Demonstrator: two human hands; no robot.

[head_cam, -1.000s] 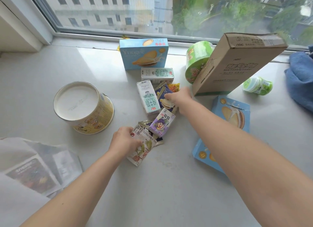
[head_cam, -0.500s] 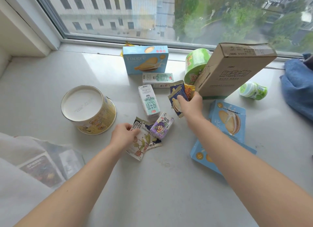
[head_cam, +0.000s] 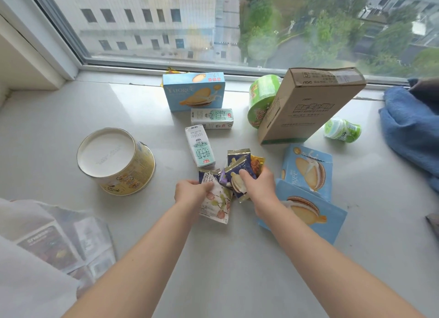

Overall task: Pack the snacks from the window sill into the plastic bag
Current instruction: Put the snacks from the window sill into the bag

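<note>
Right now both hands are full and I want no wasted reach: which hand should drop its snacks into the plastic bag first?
Left. The left hand grips the lychee packet, and the plastic bag lies on its side. The right hand, holding dark blue packets, would probably have to cross over.

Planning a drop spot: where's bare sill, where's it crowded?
Bare: far left between wall, window frame and tin; near centre between the forearms, from plastic bag to flat blue box. Crowded: centre, where left hand and right hand grip packets by the milk cartons.
</note>
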